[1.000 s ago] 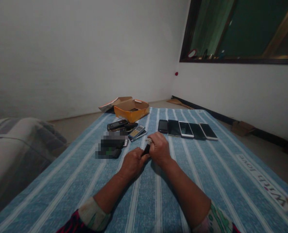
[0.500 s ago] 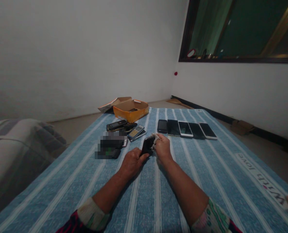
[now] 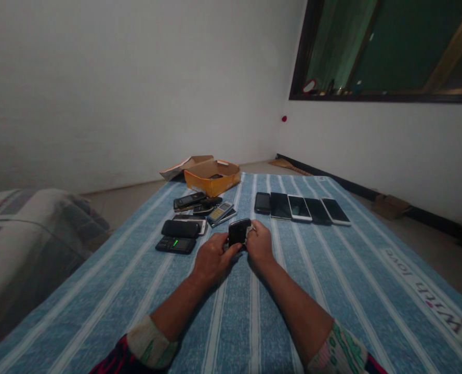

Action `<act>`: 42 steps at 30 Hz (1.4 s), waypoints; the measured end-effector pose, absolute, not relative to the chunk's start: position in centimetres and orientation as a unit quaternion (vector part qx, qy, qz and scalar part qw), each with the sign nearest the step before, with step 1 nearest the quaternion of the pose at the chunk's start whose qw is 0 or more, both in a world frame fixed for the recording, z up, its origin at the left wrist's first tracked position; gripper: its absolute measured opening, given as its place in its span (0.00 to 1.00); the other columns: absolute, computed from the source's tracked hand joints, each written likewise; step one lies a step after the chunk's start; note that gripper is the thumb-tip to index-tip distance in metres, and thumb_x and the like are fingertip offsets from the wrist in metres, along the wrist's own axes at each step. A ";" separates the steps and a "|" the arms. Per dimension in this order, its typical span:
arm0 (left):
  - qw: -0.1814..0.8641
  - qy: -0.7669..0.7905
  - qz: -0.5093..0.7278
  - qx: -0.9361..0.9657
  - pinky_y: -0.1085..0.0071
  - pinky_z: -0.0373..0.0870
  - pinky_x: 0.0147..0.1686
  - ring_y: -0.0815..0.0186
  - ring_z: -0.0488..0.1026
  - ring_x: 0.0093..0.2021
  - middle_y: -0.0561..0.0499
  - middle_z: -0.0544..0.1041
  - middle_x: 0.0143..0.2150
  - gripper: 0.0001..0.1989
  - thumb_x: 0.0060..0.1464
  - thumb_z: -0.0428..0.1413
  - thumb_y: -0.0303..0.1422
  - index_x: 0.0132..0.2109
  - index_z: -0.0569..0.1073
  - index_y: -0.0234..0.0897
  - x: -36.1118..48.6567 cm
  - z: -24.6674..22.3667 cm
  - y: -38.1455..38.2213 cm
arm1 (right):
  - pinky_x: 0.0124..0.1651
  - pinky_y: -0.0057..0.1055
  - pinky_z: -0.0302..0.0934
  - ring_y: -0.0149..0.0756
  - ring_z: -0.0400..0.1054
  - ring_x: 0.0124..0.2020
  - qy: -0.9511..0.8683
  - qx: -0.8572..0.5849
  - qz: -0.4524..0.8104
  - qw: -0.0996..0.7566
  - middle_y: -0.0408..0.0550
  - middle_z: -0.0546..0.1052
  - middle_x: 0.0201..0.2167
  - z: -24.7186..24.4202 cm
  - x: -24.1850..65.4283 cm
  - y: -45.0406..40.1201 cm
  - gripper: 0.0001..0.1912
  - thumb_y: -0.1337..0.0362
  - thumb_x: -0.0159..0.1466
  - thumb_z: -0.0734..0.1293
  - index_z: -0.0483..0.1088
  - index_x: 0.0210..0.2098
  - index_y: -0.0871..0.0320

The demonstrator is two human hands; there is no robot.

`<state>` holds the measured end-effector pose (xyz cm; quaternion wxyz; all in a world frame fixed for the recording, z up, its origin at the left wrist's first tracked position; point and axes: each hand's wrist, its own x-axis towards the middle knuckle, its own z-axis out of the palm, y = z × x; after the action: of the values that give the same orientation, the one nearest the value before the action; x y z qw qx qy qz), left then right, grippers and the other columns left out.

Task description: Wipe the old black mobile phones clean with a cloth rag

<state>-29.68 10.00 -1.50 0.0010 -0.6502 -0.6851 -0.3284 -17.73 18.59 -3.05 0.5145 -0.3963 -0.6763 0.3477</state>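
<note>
Turned more face-on than earlier, the black phone is clamped in the left grip, apparently steadied against the pale cloth pinched in the right grip.

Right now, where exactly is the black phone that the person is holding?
In the head view, the black phone is just right of centre, between the left hand and the right hand, nearer the person than the silver keypad phone.

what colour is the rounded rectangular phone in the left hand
The rounded rectangular phone shows a black face, best seen in the head view.
</note>
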 end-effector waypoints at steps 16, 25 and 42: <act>0.114 -0.615 -0.446 -0.640 0.67 0.73 0.45 0.61 0.78 0.41 0.45 0.80 0.43 0.14 0.62 0.50 0.37 0.48 0.75 0.36 -31.2 -0.3 9.7 | 0.33 0.29 0.53 0.35 0.61 0.28 -0.759 -0.394 0.259 0.449 0.42 0.65 0.23 -3.0 -18.0 17.7 0.10 0.75 0.49 0.55 0.61 0.23 0.54; 0.186 -0.552 -0.478 -0.658 0.70 0.75 0.39 0.62 0.79 0.36 0.45 0.81 0.37 0.12 0.62 0.51 0.34 0.44 0.75 0.32 -31.2 -0.2 9.9 | 0.36 0.26 0.58 0.34 0.65 0.31 -0.755 -0.344 0.300 0.470 0.43 0.72 0.27 -2.1 -17.6 17.5 0.15 0.75 0.51 0.55 0.70 0.31 0.56; 0.148 -0.569 -0.501 -0.635 0.69 0.75 0.40 0.62 0.79 0.37 0.45 0.81 0.38 0.12 0.60 0.52 0.35 0.43 0.76 0.33 -31.2 -0.2 10.0 | 0.31 0.26 0.52 0.32 0.61 0.27 -0.765 -0.387 0.300 0.418 0.39 0.65 0.22 -2.4 -17.8 17.6 0.10 0.74 0.50 0.55 0.63 0.25 0.55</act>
<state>-31.18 9.95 -0.20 0.1476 -0.6349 -0.5690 -0.5013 -17.82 17.62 -2.37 0.4180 -0.3869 -0.7651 0.3004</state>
